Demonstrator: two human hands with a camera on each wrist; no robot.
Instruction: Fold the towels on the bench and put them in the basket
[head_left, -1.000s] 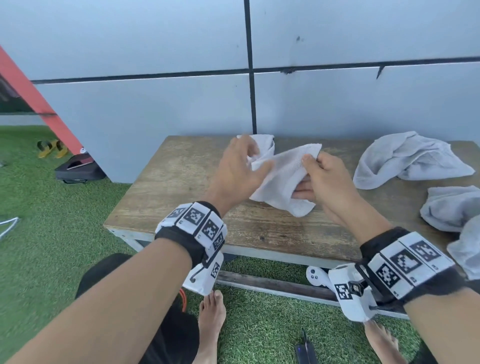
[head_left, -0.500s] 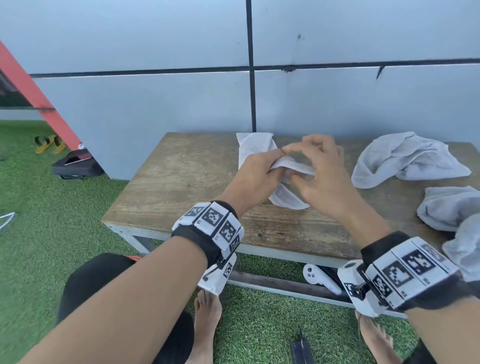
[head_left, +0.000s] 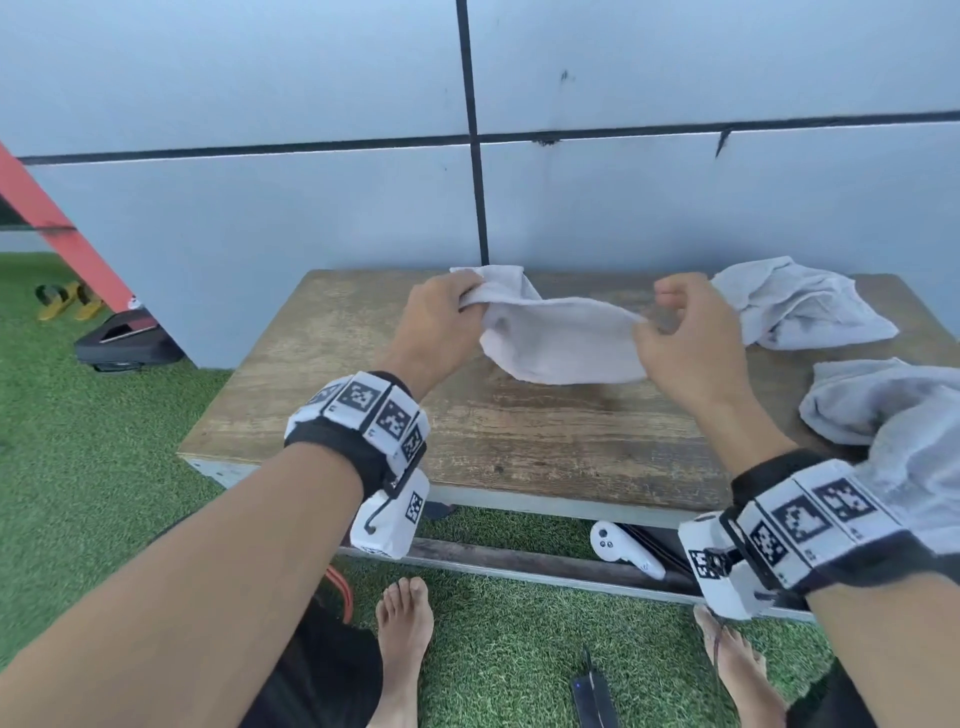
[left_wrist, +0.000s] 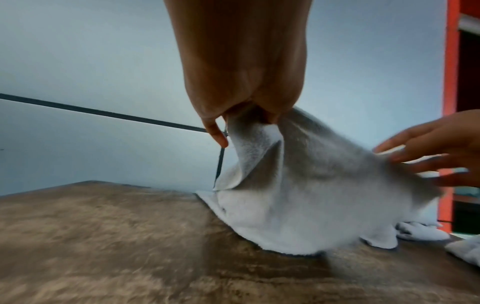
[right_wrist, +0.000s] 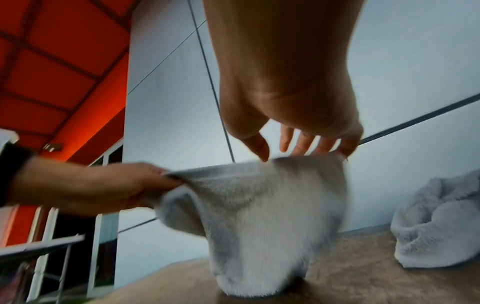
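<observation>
From my station I see the wooden bench filling the middle of the head view, set against a pale panelled wall on green turf. Two crumpled towels lie at its right side, one by the wall and one at the near right edge. Between my hands the towel being folded is stretched out, its upper edge lifted and its lower part sagging onto the bench top. My left hand is clenched round the towel's left end, cloth bunched in the fist. My right hand pinches the right end between thumb and curled fingers. A white controller lies under the bench.
</observation>
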